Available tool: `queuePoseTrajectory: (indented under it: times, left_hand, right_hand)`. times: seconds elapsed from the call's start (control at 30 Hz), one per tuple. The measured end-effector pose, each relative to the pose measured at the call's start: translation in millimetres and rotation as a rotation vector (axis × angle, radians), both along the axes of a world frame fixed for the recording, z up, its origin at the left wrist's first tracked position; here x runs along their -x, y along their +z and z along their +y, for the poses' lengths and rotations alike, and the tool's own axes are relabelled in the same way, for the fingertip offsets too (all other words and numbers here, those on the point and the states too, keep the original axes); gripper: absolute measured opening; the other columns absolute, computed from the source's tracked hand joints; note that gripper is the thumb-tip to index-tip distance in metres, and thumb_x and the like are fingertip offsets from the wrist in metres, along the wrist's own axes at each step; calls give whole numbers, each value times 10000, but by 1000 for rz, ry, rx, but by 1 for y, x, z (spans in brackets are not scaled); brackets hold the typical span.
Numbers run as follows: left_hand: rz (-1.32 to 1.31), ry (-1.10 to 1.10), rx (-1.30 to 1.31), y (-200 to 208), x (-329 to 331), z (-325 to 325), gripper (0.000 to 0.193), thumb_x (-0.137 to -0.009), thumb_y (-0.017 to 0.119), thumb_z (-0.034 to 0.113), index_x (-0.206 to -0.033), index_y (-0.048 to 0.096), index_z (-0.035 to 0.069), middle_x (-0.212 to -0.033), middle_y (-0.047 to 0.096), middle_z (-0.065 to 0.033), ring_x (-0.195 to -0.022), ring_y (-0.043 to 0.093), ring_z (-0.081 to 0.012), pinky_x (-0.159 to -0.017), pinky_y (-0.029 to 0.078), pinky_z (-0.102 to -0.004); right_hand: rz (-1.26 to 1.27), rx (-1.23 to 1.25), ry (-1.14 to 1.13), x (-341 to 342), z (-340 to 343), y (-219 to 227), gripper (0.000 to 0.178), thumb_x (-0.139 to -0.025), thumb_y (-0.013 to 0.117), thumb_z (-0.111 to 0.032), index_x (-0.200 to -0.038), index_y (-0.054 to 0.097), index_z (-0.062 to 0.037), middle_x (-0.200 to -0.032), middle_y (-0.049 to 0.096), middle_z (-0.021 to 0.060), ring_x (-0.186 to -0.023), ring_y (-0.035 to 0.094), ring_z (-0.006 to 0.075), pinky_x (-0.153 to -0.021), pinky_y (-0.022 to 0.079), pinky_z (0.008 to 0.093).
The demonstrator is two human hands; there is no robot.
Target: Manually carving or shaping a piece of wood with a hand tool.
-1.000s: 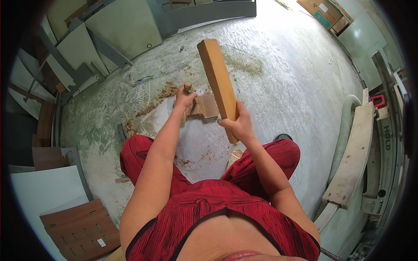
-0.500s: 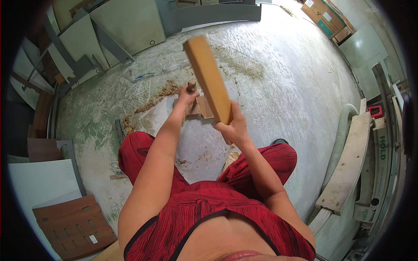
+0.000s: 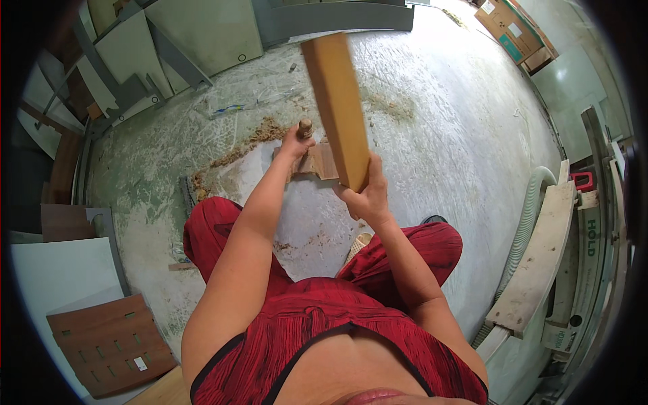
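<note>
Timber block [image 3: 337, 111], squared, smooth and honey-coloured, is held aloft in the right hand [image 3: 368, 194] while the left hand [image 3: 294, 144] grips a round wooden handle [image 3: 306, 125] over a brown board [image 3: 326, 160] on the scuffed floor [image 3: 439, 148]. The board's near edge already appears roughly notched, loose shavings [image 3: 267, 131] lying beyond; work looks partway, but how much remains cannot be told.

Cool daylight brightens the floor [image 3: 432, 101], glaring white toward the top right; the raised block [image 3: 343, 115] is motion-blurred; edges curve into black.
</note>
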State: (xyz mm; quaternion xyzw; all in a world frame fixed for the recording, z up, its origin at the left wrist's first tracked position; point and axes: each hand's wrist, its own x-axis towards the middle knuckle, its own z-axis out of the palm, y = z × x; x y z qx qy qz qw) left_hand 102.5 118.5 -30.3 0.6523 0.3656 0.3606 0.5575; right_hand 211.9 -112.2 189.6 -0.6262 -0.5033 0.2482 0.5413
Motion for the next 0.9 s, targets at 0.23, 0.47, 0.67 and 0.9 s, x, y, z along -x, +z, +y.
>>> queuePoseTrajectory:
  times: [0.23,0.47,0.67,0.9]
  left_hand:
    - [-154,-44,-234,3,-2,-10,348,-722,656,-20,-1061,606,43,-930,681,-84,-852,640,-176,-750,504,-319]
    - [169,-48,-34,8,1,3,421,-654,750,86,-1043,593,50,-902,673,-30,-796,623,-157,-724,510,-343]
    - [-186,-3,-6,7,1,-15,256,-692,716,23,-929,622,34,-825,669,-33,-749,611,-159,-695,504,-344]
    - [-29,54,98,9,17,-5,269,-652,728,39,-907,639,35,-838,675,-43,-784,635,-182,-724,509,-334]
  right_hand:
    - [-465,573,96,-30,2,-44,716,-632,739,-252,-1257,437,-75,-910,652,200,-841,659,374,-745,511,423]
    - [23,50,22,-11,-4,-23,646,-653,737,-192,-1214,442,-65,-857,633,146,-819,653,294,-713,519,390]
    - [-372,667,110,-30,1,-36,709,-598,749,-298,-1199,465,-53,-923,645,206,-891,631,403,-790,484,452]
    - [46,307,30,-35,3,-32,645,-617,762,-172,-1190,512,-15,-958,611,82,-875,590,193,-784,482,328]
